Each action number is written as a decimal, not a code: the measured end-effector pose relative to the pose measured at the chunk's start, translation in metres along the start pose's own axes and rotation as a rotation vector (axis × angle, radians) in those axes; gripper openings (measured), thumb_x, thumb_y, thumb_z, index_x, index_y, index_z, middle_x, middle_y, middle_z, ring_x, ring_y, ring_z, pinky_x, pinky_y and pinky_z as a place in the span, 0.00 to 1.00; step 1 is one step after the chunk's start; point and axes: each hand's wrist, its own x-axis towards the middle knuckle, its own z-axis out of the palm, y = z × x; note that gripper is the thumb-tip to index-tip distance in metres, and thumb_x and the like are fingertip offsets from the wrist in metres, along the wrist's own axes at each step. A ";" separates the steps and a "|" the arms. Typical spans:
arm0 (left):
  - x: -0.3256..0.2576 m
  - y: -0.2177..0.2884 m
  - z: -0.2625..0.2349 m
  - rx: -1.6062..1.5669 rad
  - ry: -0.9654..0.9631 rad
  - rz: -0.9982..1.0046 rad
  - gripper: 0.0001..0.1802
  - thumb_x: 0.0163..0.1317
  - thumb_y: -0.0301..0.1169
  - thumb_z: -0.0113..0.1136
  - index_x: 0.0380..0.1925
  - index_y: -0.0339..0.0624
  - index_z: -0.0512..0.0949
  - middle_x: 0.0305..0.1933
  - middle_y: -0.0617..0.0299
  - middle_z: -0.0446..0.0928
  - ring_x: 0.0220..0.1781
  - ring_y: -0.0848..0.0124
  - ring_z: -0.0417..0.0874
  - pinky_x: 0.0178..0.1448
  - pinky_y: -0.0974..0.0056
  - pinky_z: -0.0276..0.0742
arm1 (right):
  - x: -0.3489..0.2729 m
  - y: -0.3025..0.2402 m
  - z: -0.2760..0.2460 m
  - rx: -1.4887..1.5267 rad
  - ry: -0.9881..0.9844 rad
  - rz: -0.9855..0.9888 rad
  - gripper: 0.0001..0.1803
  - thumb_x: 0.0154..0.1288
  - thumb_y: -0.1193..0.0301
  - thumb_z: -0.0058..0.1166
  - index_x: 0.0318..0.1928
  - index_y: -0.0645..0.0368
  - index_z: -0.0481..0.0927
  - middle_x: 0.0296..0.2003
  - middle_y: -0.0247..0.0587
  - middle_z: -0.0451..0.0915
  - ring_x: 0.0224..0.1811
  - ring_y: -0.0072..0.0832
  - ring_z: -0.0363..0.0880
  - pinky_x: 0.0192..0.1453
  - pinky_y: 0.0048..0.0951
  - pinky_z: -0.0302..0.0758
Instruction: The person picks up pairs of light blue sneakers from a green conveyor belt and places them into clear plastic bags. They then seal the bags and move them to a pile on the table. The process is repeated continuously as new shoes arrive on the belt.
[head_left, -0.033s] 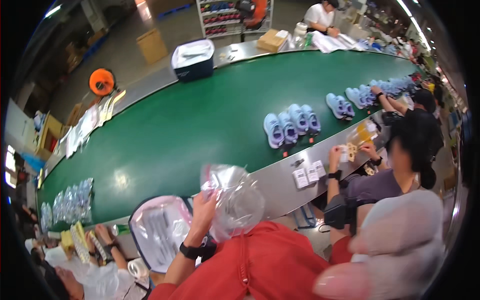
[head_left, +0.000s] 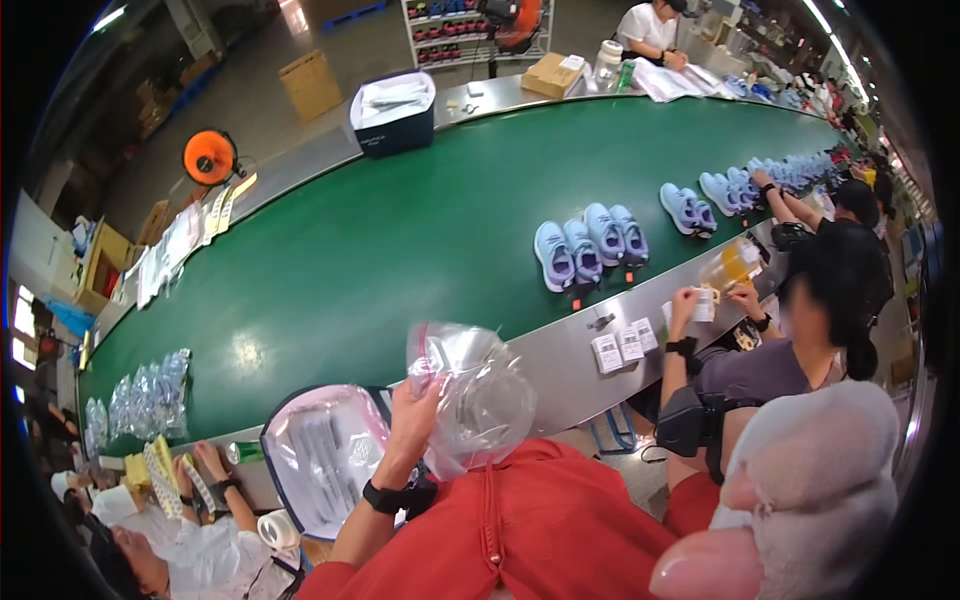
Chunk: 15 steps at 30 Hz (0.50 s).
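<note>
My left hand (head_left: 414,415), with a black band on its wrist, is closed on the edge of a clear plastic bag (head_left: 485,390). The bag hangs in front of my red top, over the near metal edge of the green conveyor belt (head_left: 330,270). Large and very near at the lower right, my right hand (head_left: 800,490) wears a white glove with bare fingertips. Its fingers are curled together, and whatever they hold, if anything, is hidden. Just left of my left hand, an open dark-blue bin (head_left: 325,450) holds clear plastic bags.
Pale-blue shoes (head_left: 590,245) stand in pairs on the belt. Wrapped shoes (head_left: 150,395) sit at the left end. White labels (head_left: 622,346) lie on the metal edge near a co-worker (head_left: 770,370) at right. Another co-worker (head_left: 190,540) works at lower left. A second bin (head_left: 392,115) stands opposite.
The view has shifted slightly, and the scene looks sharper. My right hand has moved a little to the right and down. My left hand still holds the plastic bag.
</note>
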 end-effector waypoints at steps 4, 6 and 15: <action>-0.004 0.014 0.012 -0.009 0.009 -0.089 0.10 0.63 0.30 0.57 0.40 0.35 0.79 0.34 0.68 0.77 0.34 0.81 0.72 0.37 0.73 0.68 | -0.003 -0.002 0.001 0.045 0.015 -0.022 0.08 0.59 0.73 0.52 0.35 0.64 0.81 0.34 0.47 0.80 0.30 0.37 0.81 0.35 0.35 0.79; -0.003 0.016 0.016 0.000 -0.021 -0.089 0.11 0.63 0.31 0.57 0.40 0.35 0.79 0.32 0.69 0.77 0.32 0.82 0.71 0.35 0.74 0.67 | -0.005 -0.001 0.000 0.060 0.019 -0.029 0.08 0.59 0.73 0.52 0.35 0.64 0.81 0.34 0.47 0.80 0.30 0.37 0.80 0.35 0.35 0.78; -0.007 0.023 0.027 -0.075 -0.115 -0.052 0.13 0.63 0.33 0.57 0.41 0.32 0.78 0.35 0.67 0.77 0.36 0.80 0.71 0.41 0.72 0.70 | -0.024 0.014 0.003 0.154 0.052 -0.031 0.08 0.58 0.72 0.53 0.35 0.63 0.81 0.34 0.47 0.80 0.30 0.37 0.80 0.35 0.34 0.78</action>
